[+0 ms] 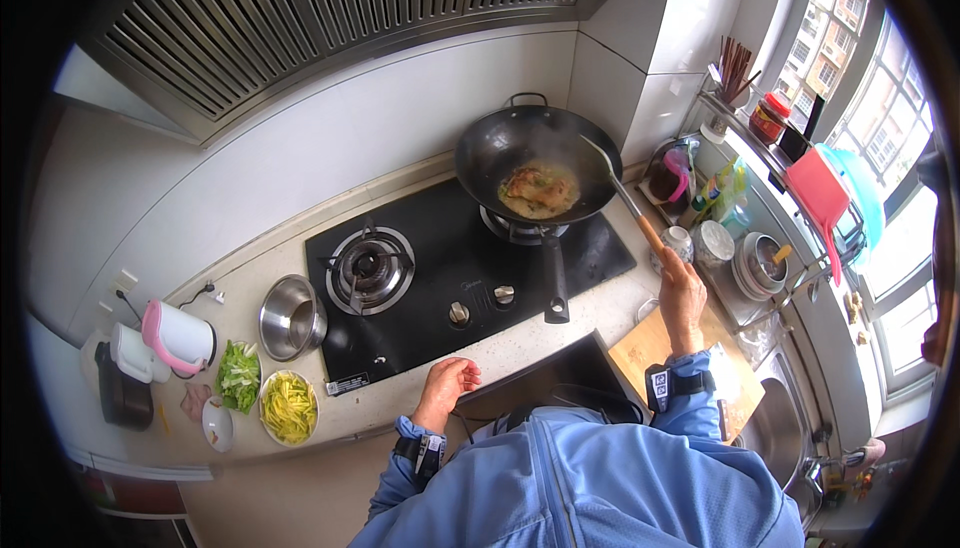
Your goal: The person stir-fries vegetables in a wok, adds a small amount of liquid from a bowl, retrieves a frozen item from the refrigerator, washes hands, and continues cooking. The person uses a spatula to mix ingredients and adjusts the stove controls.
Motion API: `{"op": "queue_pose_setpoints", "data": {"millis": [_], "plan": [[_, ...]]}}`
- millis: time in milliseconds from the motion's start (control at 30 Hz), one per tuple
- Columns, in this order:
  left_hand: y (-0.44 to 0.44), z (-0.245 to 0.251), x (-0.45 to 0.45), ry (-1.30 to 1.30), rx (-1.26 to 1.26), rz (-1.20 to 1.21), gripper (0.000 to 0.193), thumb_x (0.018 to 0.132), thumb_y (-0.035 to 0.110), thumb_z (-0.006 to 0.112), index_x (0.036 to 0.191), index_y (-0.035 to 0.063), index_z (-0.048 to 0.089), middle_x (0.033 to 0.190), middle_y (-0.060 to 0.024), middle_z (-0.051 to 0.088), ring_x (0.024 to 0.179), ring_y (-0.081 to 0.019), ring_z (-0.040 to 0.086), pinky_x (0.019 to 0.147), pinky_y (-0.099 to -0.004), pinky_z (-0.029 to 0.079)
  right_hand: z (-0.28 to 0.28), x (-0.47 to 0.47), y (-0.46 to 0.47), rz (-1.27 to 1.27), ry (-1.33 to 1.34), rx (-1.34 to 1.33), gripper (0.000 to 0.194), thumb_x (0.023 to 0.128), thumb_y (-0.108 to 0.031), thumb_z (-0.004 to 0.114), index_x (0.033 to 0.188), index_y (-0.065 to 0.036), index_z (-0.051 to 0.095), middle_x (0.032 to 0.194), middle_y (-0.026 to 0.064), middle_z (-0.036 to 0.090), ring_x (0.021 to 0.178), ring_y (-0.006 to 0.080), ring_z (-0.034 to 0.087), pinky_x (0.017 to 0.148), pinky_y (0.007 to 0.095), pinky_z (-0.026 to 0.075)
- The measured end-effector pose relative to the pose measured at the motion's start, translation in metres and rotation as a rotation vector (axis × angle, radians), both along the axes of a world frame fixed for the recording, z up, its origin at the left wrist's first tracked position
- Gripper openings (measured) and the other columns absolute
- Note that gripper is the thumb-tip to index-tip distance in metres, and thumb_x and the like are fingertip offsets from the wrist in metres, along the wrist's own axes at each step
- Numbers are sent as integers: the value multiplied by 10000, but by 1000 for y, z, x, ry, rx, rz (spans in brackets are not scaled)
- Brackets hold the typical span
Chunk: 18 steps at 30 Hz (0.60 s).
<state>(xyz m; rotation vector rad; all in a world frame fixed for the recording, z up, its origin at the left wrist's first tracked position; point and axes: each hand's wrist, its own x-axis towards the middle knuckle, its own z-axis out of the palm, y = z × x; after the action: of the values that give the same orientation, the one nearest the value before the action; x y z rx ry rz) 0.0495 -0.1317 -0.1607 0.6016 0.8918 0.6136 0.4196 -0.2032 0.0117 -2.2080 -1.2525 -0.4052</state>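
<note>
My right hand grips the wooden handle of a metal spatula, whose head rests against the right inner wall of a dark wok. The wok stands on the right burner, its handle pointing towards me. Browned food lies in bubbling liquid at the bottom, with faint steam above. My left hand is held with loosely curled fingers near the counter's front edge and holds nothing. To its left are a bowl of sliced yellow-green vegetable, a dish of chopped green leaves and a steel bowl.
The left burner carries no pan. A wooden cutting board lies by the sink at right. Stacked bowls and a rack shelf line the right wall. A range hood hangs above; a small white dish sits far left.
</note>
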Motion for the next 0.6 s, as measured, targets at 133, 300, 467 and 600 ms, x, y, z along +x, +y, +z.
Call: {"op": "queue_pose_setpoints", "data": {"millis": [133,300,467,600], "plan": [[0,-2,0,3,-1,-15,157,850,154,517,842,4,567,767,-116,619,648,-197,599,565,-288,478,-6,-2,-5,2,2,11,388,779,-69,589,1144,-199,562,809,121,577,726,323,597,624,419,479],[0,-3,1,0,-15,-23,171,838,151,536,832,-15,575,767,-150,620,662,-239,603,590,-329,485,-10,-4,-7,8,-1,-10,391,771,-74,592,1137,-206,557,799,115,569,715,324,591,617,420,476],[1,-3,2,21,-11,-33,165,837,145,534,838,-15,573,771,-148,621,661,-236,604,588,-324,487,-13,-7,-8,12,-5,-23,390,766,-72,592,1131,-205,553,790,112,562,709,324,588,616,421,475],[1,-2,1,15,-12,-38,159,836,142,531,835,-12,572,770,-145,621,660,-231,604,585,-318,487,-14,-9,-9,39,-22,-28,390,756,-64,595,1120,-200,558,780,111,555,706,324,585,616,420,473]]}}
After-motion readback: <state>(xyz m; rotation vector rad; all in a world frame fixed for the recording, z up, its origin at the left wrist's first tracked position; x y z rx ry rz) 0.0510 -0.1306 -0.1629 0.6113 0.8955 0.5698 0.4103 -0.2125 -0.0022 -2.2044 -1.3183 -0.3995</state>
